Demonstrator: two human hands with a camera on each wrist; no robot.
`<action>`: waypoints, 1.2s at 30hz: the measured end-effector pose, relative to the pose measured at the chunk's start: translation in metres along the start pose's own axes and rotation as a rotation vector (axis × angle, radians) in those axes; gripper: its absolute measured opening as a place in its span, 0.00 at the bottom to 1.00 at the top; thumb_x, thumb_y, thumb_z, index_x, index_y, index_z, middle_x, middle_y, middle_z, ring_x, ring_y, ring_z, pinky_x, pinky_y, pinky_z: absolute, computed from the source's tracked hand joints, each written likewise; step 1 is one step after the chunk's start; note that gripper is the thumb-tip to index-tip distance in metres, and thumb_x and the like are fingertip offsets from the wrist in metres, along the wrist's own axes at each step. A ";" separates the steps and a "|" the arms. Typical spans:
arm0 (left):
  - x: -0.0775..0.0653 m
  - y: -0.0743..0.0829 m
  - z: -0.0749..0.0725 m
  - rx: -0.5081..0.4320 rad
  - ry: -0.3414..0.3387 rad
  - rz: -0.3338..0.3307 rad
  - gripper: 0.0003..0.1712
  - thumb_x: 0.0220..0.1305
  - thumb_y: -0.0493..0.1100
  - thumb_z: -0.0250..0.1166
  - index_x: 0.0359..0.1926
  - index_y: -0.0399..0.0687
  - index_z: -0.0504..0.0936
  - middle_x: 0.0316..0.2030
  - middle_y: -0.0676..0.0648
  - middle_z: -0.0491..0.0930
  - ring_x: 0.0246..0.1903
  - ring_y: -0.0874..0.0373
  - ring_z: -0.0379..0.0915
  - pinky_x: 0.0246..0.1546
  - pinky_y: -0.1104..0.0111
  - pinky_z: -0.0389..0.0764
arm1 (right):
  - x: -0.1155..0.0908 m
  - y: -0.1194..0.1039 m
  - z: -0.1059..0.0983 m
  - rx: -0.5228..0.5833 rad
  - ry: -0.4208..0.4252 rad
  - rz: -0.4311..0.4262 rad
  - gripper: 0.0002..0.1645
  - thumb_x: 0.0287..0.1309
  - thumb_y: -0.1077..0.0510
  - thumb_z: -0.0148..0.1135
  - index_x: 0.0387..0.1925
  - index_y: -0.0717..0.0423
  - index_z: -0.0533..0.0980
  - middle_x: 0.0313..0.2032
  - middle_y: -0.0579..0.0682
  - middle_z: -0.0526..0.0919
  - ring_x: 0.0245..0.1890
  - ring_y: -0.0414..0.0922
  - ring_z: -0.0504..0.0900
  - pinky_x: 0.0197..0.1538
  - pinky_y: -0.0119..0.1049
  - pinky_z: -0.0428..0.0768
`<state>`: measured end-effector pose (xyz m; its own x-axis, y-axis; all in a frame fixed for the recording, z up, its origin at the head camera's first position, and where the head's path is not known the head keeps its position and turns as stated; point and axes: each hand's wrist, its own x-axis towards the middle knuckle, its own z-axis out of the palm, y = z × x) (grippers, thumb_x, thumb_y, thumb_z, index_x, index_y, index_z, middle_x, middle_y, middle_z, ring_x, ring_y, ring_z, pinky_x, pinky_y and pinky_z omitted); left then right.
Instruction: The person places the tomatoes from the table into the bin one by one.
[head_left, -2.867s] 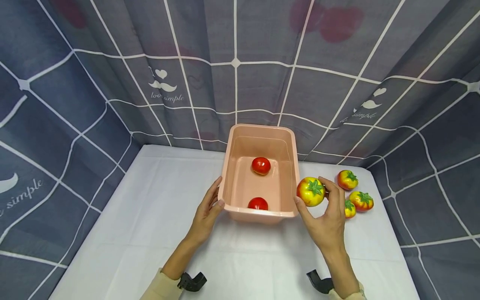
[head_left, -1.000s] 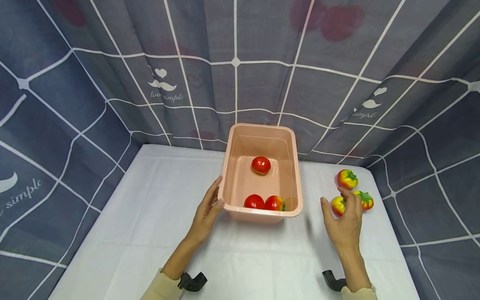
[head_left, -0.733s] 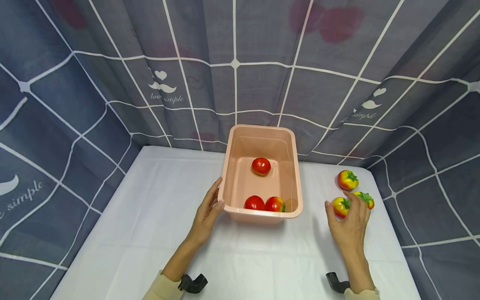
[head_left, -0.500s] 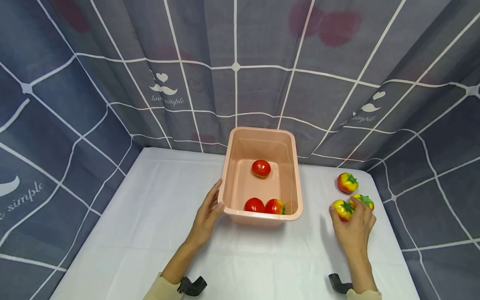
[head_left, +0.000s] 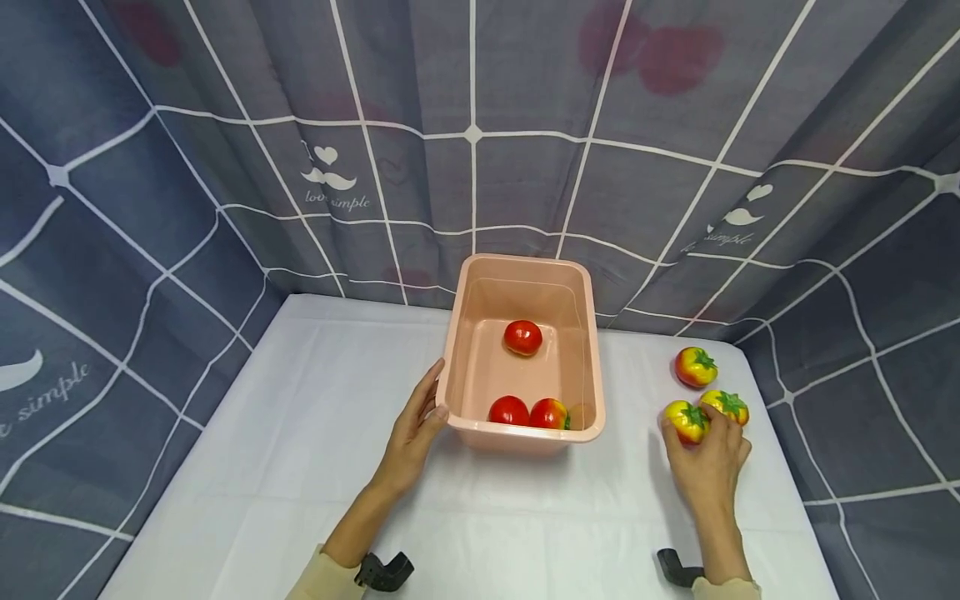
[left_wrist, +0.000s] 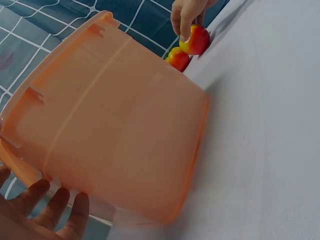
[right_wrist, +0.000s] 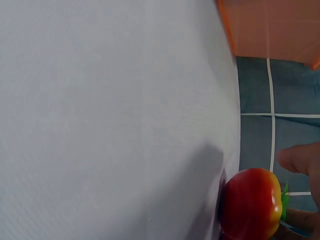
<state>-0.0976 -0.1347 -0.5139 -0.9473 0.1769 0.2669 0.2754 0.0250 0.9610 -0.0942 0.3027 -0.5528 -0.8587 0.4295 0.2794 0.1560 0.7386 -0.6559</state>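
Observation:
My left hand (head_left: 411, 425) rests against the left side of a peach-coloured plastic tub (head_left: 595, 367), thumb at the rim and fingers fairly straight. In the left wrist view its fingers (left_wrist: 77, 215) touch the tub near the rim. At the right of the table my right hand (head_left: 708, 462) pinches a yellow-red tomato (head_left: 685, 422) with a green leafy top, between thumb and fingers; the tomato is low at the table surface. Two similar tomatoes lie near it: one touching or very close (head_left: 727, 406), another farther back (head_left: 696, 367).
Inside the tub lie a red tomato (head_left: 522, 337) in the middle and two more, one red (head_left: 509, 410) and one red-yellow (head_left: 551, 414), near the front wall. A white cloth (head_left: 337, 375) covers the table. Grey checked curtains (head_left: 420, 167) surround it.
My right hand let a tomato go into the tub's front, moved right to the remaining ones and took hold of the nearest. The left hand has stayed at the tub.

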 end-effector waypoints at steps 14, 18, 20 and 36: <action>0.001 0.001 0.001 0.010 0.003 0.008 0.37 0.84 0.36 0.51 0.87 0.60 0.55 0.81 0.37 0.64 0.75 0.64 0.68 0.71 0.74 0.75 | -0.003 0.002 0.005 -0.014 -0.075 0.077 0.44 0.64 0.53 0.75 0.72 0.69 0.67 0.67 0.74 0.65 0.68 0.73 0.62 0.72 0.68 0.61; 0.001 0.001 0.001 0.007 0.003 0.014 0.37 0.85 0.36 0.51 0.87 0.59 0.55 0.80 0.39 0.65 0.75 0.64 0.68 0.71 0.73 0.75 | -0.003 0.001 0.005 -0.029 -0.109 0.110 0.45 0.67 0.52 0.72 0.75 0.68 0.64 0.69 0.74 0.64 0.70 0.74 0.63 0.75 0.71 0.61; 0.001 0.000 0.002 0.005 0.004 0.014 0.37 0.84 0.36 0.51 0.87 0.59 0.55 0.79 0.40 0.66 0.74 0.64 0.69 0.71 0.73 0.76 | -0.003 0.002 0.005 -0.034 -0.119 0.117 0.45 0.68 0.52 0.72 0.76 0.67 0.63 0.69 0.74 0.64 0.71 0.73 0.63 0.75 0.71 0.61; 0.000 0.000 0.002 0.008 0.001 0.010 0.37 0.85 0.36 0.51 0.87 0.61 0.54 0.82 0.36 0.61 0.78 0.51 0.66 0.71 0.75 0.74 | -0.004 -0.012 -0.003 0.013 -0.023 0.003 0.43 0.64 0.53 0.74 0.73 0.66 0.68 0.64 0.71 0.70 0.67 0.70 0.66 0.73 0.68 0.63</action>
<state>-0.0977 -0.1327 -0.5137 -0.9447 0.1757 0.2769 0.2865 0.0314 0.9576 -0.0907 0.2942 -0.5440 -0.8693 0.4194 0.2615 0.1524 0.7308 -0.6654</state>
